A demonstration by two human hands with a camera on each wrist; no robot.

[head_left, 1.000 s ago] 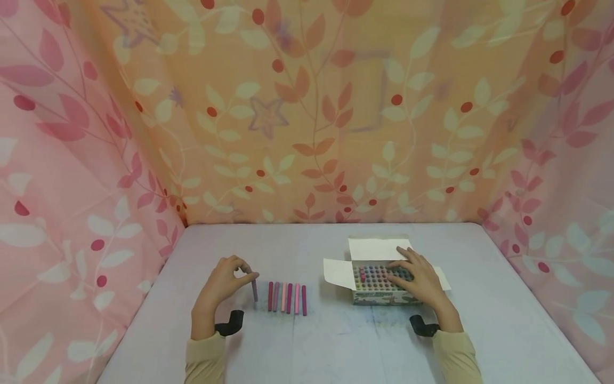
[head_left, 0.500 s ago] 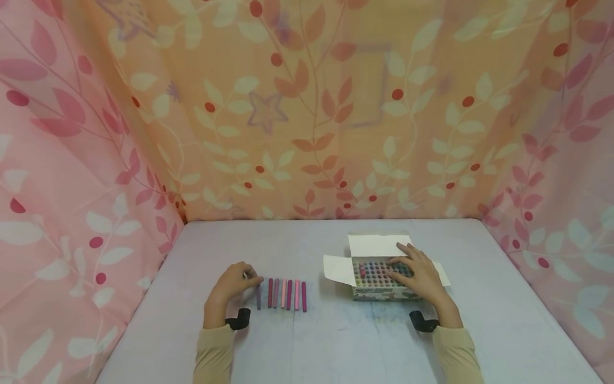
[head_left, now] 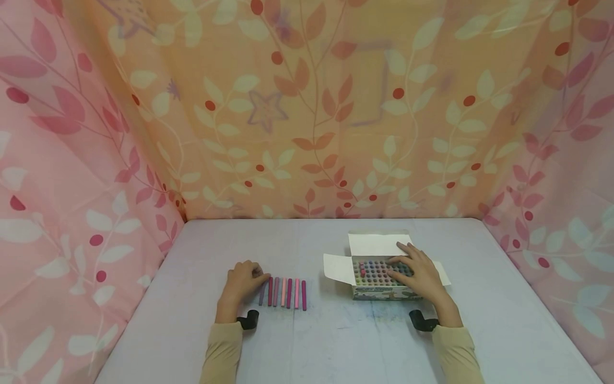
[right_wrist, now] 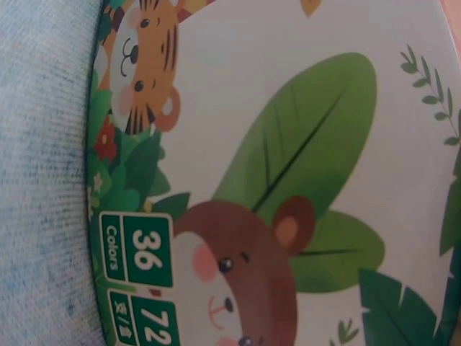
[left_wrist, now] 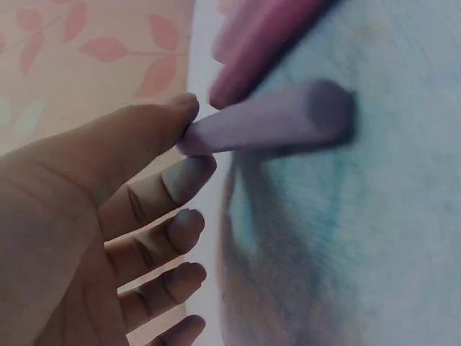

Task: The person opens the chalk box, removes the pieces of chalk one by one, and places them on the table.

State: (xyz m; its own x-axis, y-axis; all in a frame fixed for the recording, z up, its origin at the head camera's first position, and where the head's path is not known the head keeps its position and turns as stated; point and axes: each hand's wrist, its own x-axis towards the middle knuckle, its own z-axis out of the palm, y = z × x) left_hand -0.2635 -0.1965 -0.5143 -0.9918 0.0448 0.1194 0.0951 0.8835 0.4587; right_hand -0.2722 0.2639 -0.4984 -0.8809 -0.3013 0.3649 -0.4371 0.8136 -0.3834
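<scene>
My left hand [head_left: 243,280] pinches a purple chalk stick [left_wrist: 266,126] by its far end, between thumb and index finger. The other fingers are slightly bent and spread, clear of the chalk. Its near end rests at the cloth, at the left end of a row of several pink, purple and dark red chalk sticks [head_left: 289,294]. Closest to it lies a dark red stick [head_left: 270,292]. My right hand [head_left: 421,276] lies spread over the right part of an open chalk box [head_left: 384,294], touching it. Several chalk tips [head_left: 379,271] show inside; the hand covers others.
The box's white lid [head_left: 376,245] is folded back, and a side flap [head_left: 338,269] sticks out left. Printed animals and "36 Colors" mark the box wall [right_wrist: 310,144]. Black wrist mounts [head_left: 248,320] sit at both wrists. Patterned curtains [head_left: 307,133] enclose the table's back and sides.
My left hand has moved right and lowered the purple chalk stick from a raised, tilted position to beside the row's left end. My right hand has stayed on the box.
</scene>
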